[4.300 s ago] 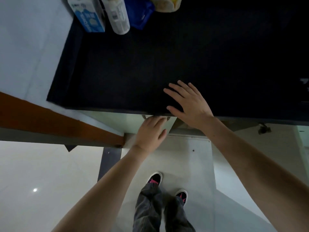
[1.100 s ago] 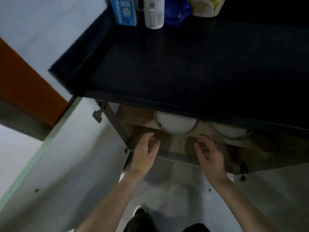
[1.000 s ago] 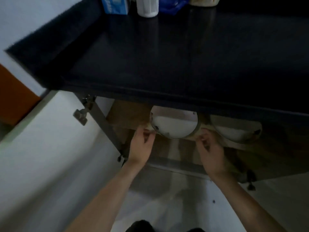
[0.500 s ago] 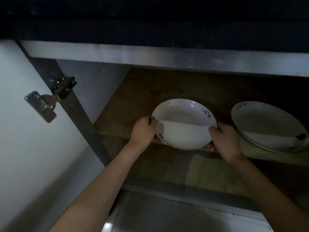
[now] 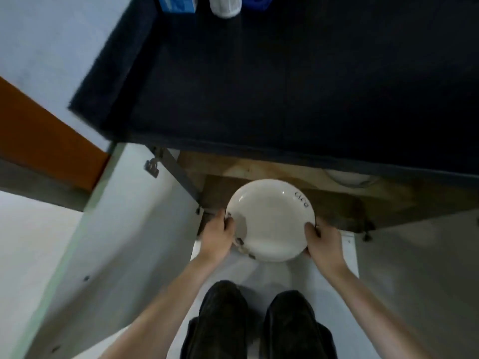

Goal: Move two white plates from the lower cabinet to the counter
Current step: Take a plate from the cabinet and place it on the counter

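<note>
A white plate with small dark lettering on its rim is out in front of the open lower cabinet, below the counter edge. My left hand grips its left rim and my right hand grips its right rim. A second white plate stays on the wooden shelf to the right, mostly hidden under the counter's front edge. The black counter spreads above the cabinet.
The left cabinet door hangs wide open, with a hinge near its top. A blue carton, a white bottle and a blue bag stand at the counter's back. My knees are below the plate.
Both hands took hold of the left plate on the shelf and have drawn it out of the cabinet toward me. My view has risen, so the counter top shows again.
</note>
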A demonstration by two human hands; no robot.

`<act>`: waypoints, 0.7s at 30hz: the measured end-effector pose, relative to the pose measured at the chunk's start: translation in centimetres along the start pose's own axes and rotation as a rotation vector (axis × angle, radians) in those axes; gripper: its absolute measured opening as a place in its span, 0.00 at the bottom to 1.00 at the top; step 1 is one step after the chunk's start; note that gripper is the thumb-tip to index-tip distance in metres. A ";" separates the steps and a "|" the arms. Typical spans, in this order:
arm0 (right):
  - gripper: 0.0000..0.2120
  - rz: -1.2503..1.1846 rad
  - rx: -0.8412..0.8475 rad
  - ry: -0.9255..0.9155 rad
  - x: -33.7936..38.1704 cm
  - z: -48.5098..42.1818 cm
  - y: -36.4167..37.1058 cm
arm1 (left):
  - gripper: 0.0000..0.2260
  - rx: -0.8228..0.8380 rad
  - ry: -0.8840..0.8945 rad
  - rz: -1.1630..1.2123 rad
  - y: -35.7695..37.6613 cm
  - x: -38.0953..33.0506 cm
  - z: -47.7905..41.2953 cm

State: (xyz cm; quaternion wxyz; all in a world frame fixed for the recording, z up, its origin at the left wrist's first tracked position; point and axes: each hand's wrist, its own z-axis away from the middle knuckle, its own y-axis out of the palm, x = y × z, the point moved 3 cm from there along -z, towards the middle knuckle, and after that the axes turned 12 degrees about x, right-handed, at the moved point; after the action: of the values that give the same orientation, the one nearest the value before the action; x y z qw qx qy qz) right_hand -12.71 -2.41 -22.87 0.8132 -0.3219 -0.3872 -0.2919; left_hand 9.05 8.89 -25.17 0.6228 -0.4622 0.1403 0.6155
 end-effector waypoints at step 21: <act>0.18 -0.136 -0.466 -0.093 19.4 31.5 -13.9 | 0.12 0.131 0.362 -0.070 -5.0 -27.0 25.6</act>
State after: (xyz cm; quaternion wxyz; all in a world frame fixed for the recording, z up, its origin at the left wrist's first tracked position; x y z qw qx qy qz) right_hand -26.38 8.21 12.71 0.6768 -0.4870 -0.3670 -0.4124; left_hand -2.00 11.84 10.58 0.6371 -0.5286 0.2737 0.4897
